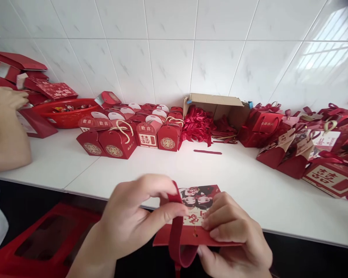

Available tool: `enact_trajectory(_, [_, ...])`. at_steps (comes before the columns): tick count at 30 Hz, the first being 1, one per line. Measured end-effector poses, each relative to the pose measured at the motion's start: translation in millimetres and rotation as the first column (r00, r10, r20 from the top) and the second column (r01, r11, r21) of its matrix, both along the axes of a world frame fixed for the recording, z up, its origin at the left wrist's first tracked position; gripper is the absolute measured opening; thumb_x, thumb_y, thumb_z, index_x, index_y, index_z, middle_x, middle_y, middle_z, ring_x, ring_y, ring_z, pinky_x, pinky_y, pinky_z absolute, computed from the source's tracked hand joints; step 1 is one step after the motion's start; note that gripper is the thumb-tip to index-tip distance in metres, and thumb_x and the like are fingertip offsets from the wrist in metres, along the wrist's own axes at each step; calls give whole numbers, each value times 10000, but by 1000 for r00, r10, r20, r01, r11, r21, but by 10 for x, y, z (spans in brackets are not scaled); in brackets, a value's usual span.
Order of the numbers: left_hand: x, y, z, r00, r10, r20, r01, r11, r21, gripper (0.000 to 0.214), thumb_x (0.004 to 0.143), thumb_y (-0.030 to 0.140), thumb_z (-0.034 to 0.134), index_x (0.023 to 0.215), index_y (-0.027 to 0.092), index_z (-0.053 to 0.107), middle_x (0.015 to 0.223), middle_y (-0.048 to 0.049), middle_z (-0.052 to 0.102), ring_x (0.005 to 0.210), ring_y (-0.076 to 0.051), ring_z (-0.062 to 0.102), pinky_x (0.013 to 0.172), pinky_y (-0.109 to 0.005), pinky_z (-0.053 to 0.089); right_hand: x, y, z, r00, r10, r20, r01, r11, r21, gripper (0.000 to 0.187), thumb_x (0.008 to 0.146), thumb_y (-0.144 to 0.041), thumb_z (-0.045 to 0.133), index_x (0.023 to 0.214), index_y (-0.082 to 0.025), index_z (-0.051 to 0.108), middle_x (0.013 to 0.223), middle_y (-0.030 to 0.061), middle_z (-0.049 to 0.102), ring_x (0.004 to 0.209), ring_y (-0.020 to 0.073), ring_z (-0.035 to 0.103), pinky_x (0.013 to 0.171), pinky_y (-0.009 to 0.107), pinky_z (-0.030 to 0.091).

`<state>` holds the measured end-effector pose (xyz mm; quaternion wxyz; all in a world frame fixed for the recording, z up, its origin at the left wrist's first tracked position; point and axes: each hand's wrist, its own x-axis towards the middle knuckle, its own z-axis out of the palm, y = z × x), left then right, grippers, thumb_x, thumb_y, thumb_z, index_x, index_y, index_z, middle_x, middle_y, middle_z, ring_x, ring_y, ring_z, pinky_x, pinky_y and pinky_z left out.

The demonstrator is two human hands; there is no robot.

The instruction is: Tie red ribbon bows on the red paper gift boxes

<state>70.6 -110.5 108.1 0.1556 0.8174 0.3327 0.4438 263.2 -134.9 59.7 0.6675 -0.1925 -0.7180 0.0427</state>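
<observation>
My left hand (139, 216) pinches a dark red ribbon (176, 231) between thumb and fingers. The ribbon loops down below the top edge of a red gift box (162, 235). My right hand (234, 235) grips this box at its right side, thumb below the red edge and fingers on its printed face. A cream card with two illustrated figures and red characters (197, 200) shows on the box. Near the red edge there is a small hole with a bit of gold cord (195, 233). The ribbon's lower end is partly out of view.
Red gift boxes (116, 143) with rope handles stand mid-table. Behind are a cardboard box (217, 101) and red ribbons (198, 123); one strip (207, 151) lies loose. Ribboned boxes (330, 177) crowd the right. At left are a red basin (58, 119) and a co-worker's arm (10, 131).
</observation>
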Motion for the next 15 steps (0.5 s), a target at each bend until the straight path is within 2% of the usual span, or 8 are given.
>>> enact_trajectory(3, [91,-14,77,981,-184,-57,178,978,-107,201,859,119,581,982,272,623,840,52,728,708,-92,694,696,-153,539,52,-8,14,999,-26,32,26,1000,11,125,791,-141,643,873,-168,552,663,23,614,533,135,531,478,299,431])
enact_trajectory(5, [93,-42,68,970,-238,-41,225,953,-204,325,878,83,499,1115,277,606,980,12,738,843,-137,712,769,-199,559,76,-9,31,998,-29,54,28,999,15,145,786,-140,641,894,-174,551,670,21,618,528,132,539,473,298,439])
enact_trajectory(7, [87,-66,30,961,-275,-14,264,935,-237,365,854,76,524,1138,286,613,1033,-15,732,902,-177,711,791,-247,574,91,-8,45,997,-19,74,18,1000,14,169,772,-126,645,902,-173,549,666,21,619,526,135,546,474,303,443])
enact_trajectory(11, [120,-112,-37,977,-210,35,213,961,-177,295,811,82,618,959,313,727,1135,-32,708,965,-210,699,820,-293,578,105,-5,45,997,-26,77,26,1000,9,186,751,-110,650,895,-170,549,658,31,618,527,141,535,468,305,436])
enact_trajectory(15, [164,-193,-53,965,-188,184,239,919,-314,300,822,100,627,989,328,728,939,0,766,846,-185,729,769,-274,602,112,-3,22,997,-23,73,23,1000,1,225,718,-69,657,891,-164,549,660,36,613,536,146,535,477,305,429])
